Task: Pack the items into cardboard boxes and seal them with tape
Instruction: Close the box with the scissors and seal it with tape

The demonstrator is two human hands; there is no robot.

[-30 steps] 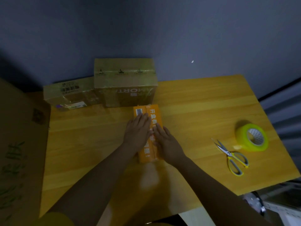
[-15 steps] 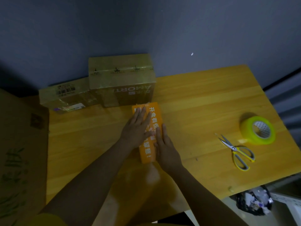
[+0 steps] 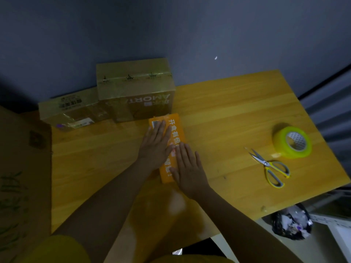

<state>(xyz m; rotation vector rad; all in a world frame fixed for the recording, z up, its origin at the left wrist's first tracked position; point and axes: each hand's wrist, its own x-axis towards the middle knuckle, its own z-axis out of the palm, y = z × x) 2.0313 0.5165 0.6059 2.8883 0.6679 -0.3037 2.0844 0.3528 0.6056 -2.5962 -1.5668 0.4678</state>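
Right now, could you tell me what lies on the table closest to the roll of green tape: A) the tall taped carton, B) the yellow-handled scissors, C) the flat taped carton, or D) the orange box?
B: the yellow-handled scissors lie just beside the roll of green tape at the table's right end, while the boxes sit further left.
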